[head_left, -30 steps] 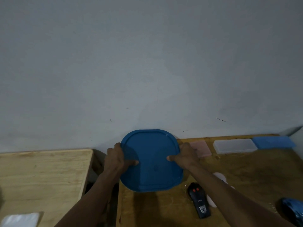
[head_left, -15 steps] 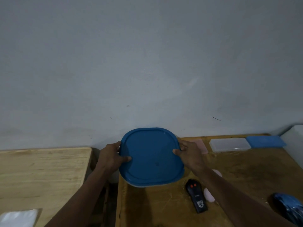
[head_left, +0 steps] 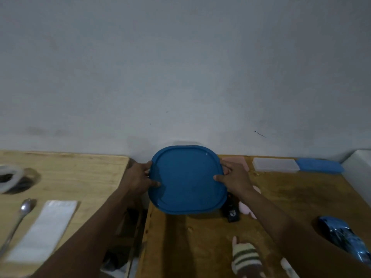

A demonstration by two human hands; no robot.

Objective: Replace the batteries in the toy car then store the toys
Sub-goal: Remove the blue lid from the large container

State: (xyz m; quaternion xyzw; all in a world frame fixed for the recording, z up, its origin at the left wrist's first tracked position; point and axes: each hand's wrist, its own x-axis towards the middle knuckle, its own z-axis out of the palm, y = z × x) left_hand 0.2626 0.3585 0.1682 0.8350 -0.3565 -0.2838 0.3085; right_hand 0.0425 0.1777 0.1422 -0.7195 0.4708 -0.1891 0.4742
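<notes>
Both hands are on the blue lid [head_left: 186, 179]. L hand [head_left: 140, 177] grips its left edge and R hand [head_left: 234, 181] its right edge, thumbs laid on the top face, other fingers curled round the rim & mostly out of sight. So neither hand is free. Lid is dead ahead, centred btw the hands, over the far left corner of the right table [head_left: 291, 197], top face tipped toward me. Can't tell if a tub hangs under it or it's the lid alone.

What the next move turns on, as I read it: the toys all lie to the R and nearer me than the lid. Toy car [head_left: 345, 239] sits at the near right, well apart from the lid, long axis diagonal, far-left to near-right. R hand is plainly the closer one. Black remote [head_left: 231, 211] is just beside the R wrist, partly hidden by the lid's near edge, w/ a pink toy [head_left: 248, 209] next to it. Striped soft toy [head_left: 247, 259] lies near the table's front edge, btw my forearms.

Both forearms reach fwd & converge on the lid, wrists about level. No batteries that I can make out. I judge the lid has to go down before either hand can go for the car.
</notes>
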